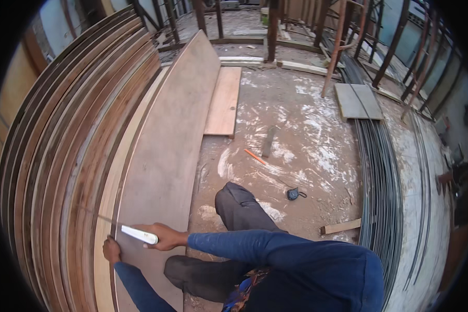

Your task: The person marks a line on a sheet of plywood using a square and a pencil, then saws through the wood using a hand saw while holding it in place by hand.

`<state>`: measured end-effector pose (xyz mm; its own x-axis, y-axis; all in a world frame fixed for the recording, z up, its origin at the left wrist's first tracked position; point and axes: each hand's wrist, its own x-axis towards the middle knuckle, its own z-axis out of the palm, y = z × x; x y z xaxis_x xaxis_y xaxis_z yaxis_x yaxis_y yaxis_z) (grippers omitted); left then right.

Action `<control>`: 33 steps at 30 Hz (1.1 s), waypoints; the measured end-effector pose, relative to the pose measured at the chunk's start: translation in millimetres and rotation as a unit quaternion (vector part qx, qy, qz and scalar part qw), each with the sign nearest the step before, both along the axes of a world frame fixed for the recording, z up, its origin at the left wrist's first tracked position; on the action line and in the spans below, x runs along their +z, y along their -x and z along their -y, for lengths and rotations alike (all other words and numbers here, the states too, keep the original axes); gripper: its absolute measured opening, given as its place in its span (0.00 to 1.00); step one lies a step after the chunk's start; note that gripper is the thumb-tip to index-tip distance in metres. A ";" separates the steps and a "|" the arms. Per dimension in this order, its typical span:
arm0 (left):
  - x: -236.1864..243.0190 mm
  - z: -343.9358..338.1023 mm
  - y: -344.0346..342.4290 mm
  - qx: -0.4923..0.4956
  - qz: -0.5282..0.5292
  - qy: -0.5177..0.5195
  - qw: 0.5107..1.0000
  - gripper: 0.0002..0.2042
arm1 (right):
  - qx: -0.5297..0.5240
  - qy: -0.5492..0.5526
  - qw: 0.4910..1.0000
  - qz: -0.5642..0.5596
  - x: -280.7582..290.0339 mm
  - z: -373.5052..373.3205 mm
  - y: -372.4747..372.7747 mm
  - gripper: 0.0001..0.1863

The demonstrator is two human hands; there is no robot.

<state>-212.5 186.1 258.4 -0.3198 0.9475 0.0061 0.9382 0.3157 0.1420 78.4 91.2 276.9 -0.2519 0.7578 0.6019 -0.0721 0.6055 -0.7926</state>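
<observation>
Fingers of the right hand [166,237] are wrapped snug round a white-handled saw [139,234], blade crossing the left edge of the big brown panel [161,140]; left hand [111,250] curls there, grip unclear. Barely started, I'd guess: panel looks whole, most cutting's left.

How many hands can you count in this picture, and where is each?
2. The right hand holds a white-handled tool above the large brown panel; the left hand is at the panel's left edge. No others show.
</observation>
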 end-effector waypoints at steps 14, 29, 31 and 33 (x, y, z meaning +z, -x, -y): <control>5.5 27.5 6.7 0.057 0.036 0.031 0.997 0.30 | 0.002 0.185 0.976 0.117 -17.8 126.1 -83.6 0.31; 29.4 41.2 -20.1 0.052 0.051 0.010 0.997 0.29 | 0.009 0.139 0.988 0.064 0.5 0.6 12.3 0.31; 32.0 51.6 -11.5 0.060 0.035 -0.006 0.998 0.29 | 0.009 0.134 0.987 0.091 -23.2 60.7 -30.9 0.31; 29.6 56.7 -11.0 0.065 0.039 -0.001 0.997 0.29 | 0.025 0.209 0.968 0.138 -29.4 139.0 -99.0 0.31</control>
<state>-201.6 129.3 288.1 -0.4390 0.8982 -0.0225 0.8755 0.4333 0.2138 177.4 -47.8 247.5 -0.4021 0.9031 0.1507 0.1566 0.2300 -0.9605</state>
